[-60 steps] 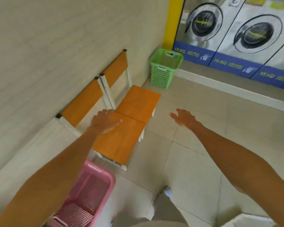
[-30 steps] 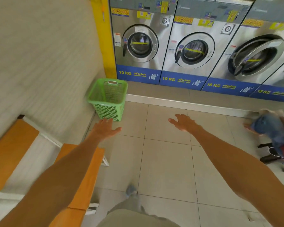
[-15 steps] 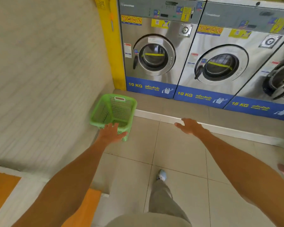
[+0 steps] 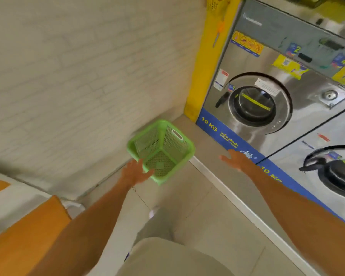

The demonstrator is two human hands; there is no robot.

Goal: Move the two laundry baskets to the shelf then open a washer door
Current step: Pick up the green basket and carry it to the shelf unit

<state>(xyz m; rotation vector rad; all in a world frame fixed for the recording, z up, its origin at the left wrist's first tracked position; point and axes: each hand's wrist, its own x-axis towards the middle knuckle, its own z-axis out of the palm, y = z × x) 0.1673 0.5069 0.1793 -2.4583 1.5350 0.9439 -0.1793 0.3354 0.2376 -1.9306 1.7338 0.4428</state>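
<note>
Reaching forward, my left hand (image 4: 134, 174) is spread open at the near rim of the green basket (image 4: 168, 145), at 12 o'clock in the wall corner. My right hand (image 4: 236, 160) is open, empty, apart at 2 o'clock beside the washer (image 4: 253, 104). Bare floor (image 4: 187, 196) lies between.

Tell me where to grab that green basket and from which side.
Take the green basket by its thick top rim, from above. It stands upright and empty on the floor in the corner, mouth open upward. The left hand, open, is already at the near rim; the right hand could probably take the far side with the handle slot.
</note>
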